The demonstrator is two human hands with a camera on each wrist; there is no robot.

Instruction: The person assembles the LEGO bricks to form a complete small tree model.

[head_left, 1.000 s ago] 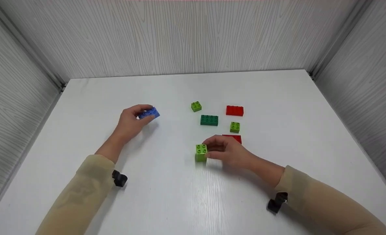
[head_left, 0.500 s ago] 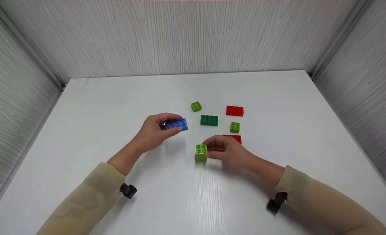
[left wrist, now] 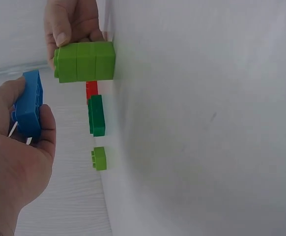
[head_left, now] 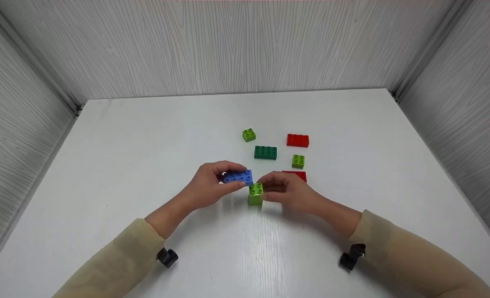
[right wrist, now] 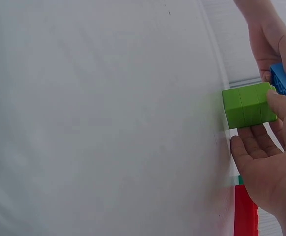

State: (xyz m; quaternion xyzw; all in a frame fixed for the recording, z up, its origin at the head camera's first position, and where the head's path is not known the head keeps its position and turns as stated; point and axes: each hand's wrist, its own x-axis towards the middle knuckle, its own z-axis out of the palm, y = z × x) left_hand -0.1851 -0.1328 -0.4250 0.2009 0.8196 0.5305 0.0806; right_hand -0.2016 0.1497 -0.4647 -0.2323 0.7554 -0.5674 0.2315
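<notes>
Left fingers (head_left: 230, 165) pinch the rectangular blue plastic brick (head_left: 240, 176); right fingers (head_left: 274, 176) pinch the lime-green plastic tower (head_left: 255, 197). Likely stacking: align, then lower.

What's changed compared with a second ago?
The left hand carried the blue brick rightward and toward the person, close to the lime stack. Neither hand let go. The right hand on that stack, the dark green brick, red bricks and loose lime bricks stayed put.

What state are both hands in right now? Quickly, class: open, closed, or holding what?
Left hand: closed, holding a blue studded building brick.
Right hand: closed, pinching a stack of three lime-green building bricks.
</notes>
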